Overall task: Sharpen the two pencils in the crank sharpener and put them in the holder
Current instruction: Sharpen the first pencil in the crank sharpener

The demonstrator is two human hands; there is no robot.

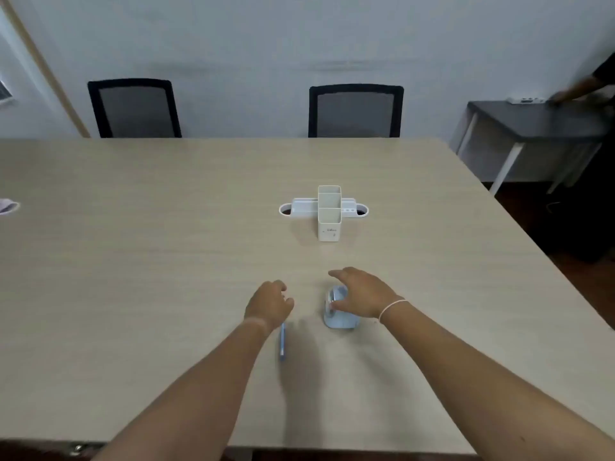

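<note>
A light blue crank sharpener (339, 319) stands on the table near me, its silver face turned left. My right hand (361, 296) lies over its top with fingers spread and relaxed, the thumb touching the silver face. My left hand (269, 304) hovers just left of the sharpener with fingers curled. A blue pencil (283, 342) sticks out from under that hand toward me; its far end is hidden in the grip. The white pencil holder (329, 224), with two upright compartments, stands farther back at the table's middle. No second pencil shows.
The white holder sits against a white cable tray (301, 206) set into the table. Two black chairs (134, 108) stand behind the far edge. At the right a person's arm (580, 89) reaches over a dark side table (532, 123).
</note>
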